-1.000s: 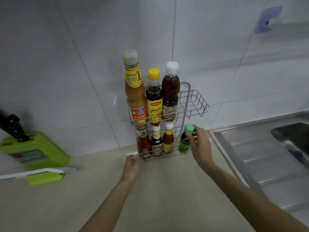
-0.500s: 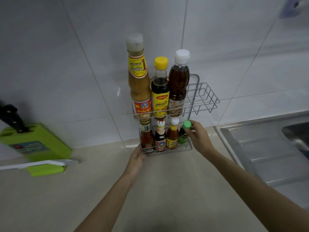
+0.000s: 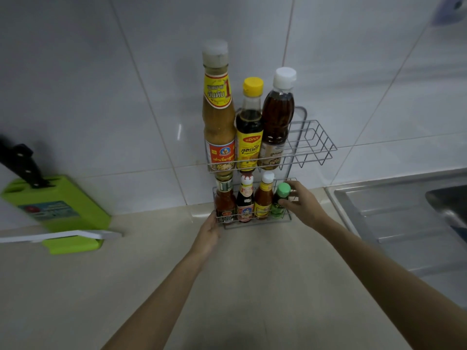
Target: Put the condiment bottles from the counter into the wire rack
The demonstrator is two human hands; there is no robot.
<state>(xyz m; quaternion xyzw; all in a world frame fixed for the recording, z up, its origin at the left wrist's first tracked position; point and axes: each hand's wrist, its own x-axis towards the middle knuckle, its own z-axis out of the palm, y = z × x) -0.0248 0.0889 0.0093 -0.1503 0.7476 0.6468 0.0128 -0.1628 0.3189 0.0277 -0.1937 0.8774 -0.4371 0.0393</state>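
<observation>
A two-tier wire rack (image 3: 313, 145) stands on the counter against the tiled wall. Its upper shelf holds three tall bottles: a tan sauce bottle (image 3: 217, 114), a dark yellow-capped bottle (image 3: 249, 127) and a brown white-capped bottle (image 3: 276, 117). The lower shelf holds several small bottles, with the green-capped bottle (image 3: 280, 200) at the right end. My right hand (image 3: 302, 204) is around that green-capped bottle, fingers touching it. My left hand (image 3: 208, 234) rests against the rack's lower left corner.
A green knife block (image 3: 63, 210) with a black-handled knife (image 3: 21, 164) stands at the left, a white board (image 3: 63, 234) lying by it. A steel sink and drainboard (image 3: 394, 215) lie to the right. Beige counter (image 3: 240, 286) stretches in front.
My right hand brought the green-capped bottle from beside the rack into the right end of the lower shelf. My left hand moved up to the rack's left corner.
</observation>
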